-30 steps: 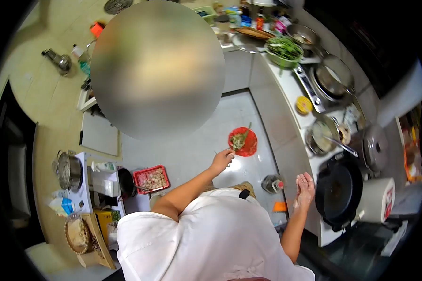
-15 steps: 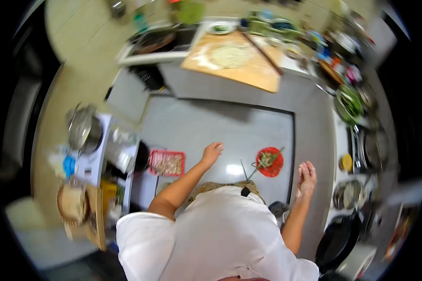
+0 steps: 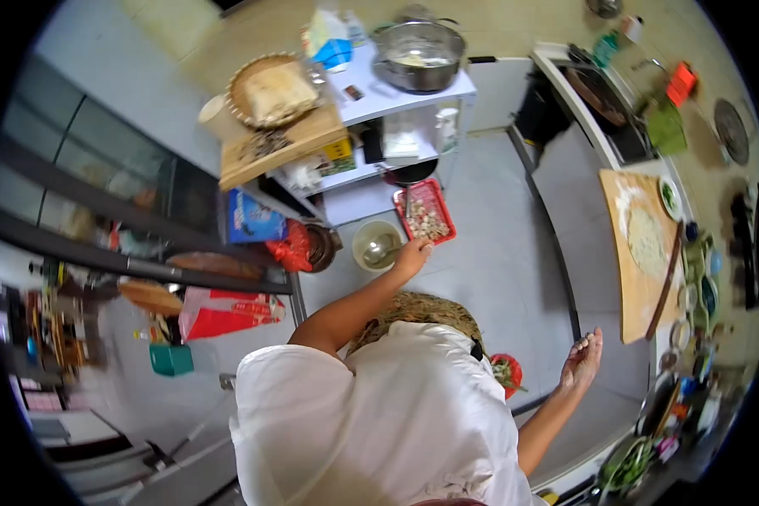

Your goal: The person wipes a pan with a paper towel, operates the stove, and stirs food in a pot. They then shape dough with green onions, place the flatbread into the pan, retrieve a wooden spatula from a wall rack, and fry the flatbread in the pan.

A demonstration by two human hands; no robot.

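Note:
My left hand (image 3: 412, 258) hangs in front of me with loosely bent fingers, and I see nothing in it. Just beyond its fingertips in the view is a red plastic tray (image 3: 449, 221) holding small pale pieces. Left of that hand, a pale bucket (image 3: 361, 253) stands on the floor, with something shiny inside. Out to the right, my right hand (image 3: 580, 361) is palm-up, whitened with flour. Its fingers are curled but apart, and it appears to hold nothing. A wooden board (image 3: 635, 295) with a flat round of dough (image 3: 646, 240) and a rolling pin (image 3: 666, 282) lies beyond it.
A white shelf unit (image 3: 367, 105) carries a metal pot (image 3: 420, 57) and a wicker basket (image 3: 236, 88). Near the bucket are a red bag (image 3: 290, 246) and a dark pot (image 3: 320, 249). Beside my body, a red bowl (image 3: 514, 371) holds greens. A counter with a sink (image 3: 603, 110) runs along the right.
My view has swung left, so the shelf unit is ahead and the dough board is at the right. My left hand is now close to the red tray; my right hand stays out sideways.

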